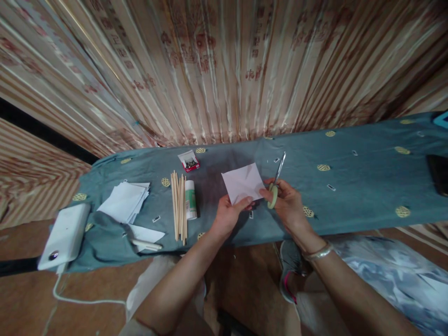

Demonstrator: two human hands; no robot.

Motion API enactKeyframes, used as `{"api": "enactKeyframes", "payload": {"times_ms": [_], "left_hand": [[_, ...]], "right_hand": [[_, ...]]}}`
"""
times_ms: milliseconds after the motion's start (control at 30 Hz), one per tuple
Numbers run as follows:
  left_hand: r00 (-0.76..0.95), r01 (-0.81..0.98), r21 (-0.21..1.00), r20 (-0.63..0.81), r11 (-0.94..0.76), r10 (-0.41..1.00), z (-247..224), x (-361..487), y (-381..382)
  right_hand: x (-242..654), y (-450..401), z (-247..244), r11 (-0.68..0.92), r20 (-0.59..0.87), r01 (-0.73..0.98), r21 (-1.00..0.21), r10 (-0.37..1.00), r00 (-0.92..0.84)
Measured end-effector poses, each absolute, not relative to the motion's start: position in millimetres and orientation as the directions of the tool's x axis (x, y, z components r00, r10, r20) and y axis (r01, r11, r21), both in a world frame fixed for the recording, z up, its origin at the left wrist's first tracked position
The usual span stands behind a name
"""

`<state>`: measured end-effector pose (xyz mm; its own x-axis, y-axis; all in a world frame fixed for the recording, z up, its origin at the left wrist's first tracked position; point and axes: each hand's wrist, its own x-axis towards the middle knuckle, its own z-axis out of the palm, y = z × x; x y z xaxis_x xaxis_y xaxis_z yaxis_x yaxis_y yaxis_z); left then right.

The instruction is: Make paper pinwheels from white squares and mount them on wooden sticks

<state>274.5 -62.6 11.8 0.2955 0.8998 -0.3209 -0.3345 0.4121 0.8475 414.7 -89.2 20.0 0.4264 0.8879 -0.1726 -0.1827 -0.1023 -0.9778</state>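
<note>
Above the cloth-covered table, a square of white paper (242, 183) is held up between both hands. My left hand (229, 212) pinches its lower left edge, thumb on top. My right hand (285, 200) holds scissors (280, 165) by their pale green handles, blades pointing up and away from the paper; its thumb also touches the paper's right corner. Faint crease lines cross the sheet. To the left stand out several wooden sticks (178, 207), with a green and white glue stick (191, 199) lying beside them.
A small red box (190, 162) of dark metal bits sits open at the back. Stacked papers (124, 200) lie left, near a white device (65, 237) with a cable. A dark phone-like object (438, 173) rests at the far right.
</note>
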Motion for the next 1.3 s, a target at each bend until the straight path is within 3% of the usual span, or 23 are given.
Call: {"api": "enactKeyframes", "payload": {"times_ms": [300,533,733,967,1100,1300], "left_hand": [[0.133,-0.406,0.848,-0.313,0.340,0.940,15.2,264.9,-48.3],[0.232,-0.555,0.731,-0.324,0.398,0.917,24.9,261.2,-48.3],[0.217,-0.406,0.829,-0.323,0.386,0.921,15.3,267.2,-52.2],[0.110,-0.326,0.913,-0.221,0.245,0.969,11.2,259.5,-40.0],[0.034,-0.316,0.933,-0.168,0.170,0.985,15.7,248.1,-28.8],[-0.009,-0.295,0.949,-0.117,0.109,0.993,21.5,242.1,-22.5]], "right_hand": [[398.7,-92.0,18.6,-0.131,-0.234,-0.303,-0.944,0.912,0.336],[394.7,-93.0,16.4,-0.113,-0.212,-0.290,-0.950,0.917,0.339],[394.6,-92.8,15.6,-0.117,-0.175,-0.196,-0.974,0.934,0.313],[395.9,-99.0,21.4,-0.226,-0.233,-0.085,-0.970,0.969,0.082],[400.3,-107.2,26.8,-0.334,-0.332,-0.011,-0.942,0.939,-0.093],[403.1,-117.6,27.8,-0.355,-0.368,0.102,-0.929,0.865,-0.343]]}}
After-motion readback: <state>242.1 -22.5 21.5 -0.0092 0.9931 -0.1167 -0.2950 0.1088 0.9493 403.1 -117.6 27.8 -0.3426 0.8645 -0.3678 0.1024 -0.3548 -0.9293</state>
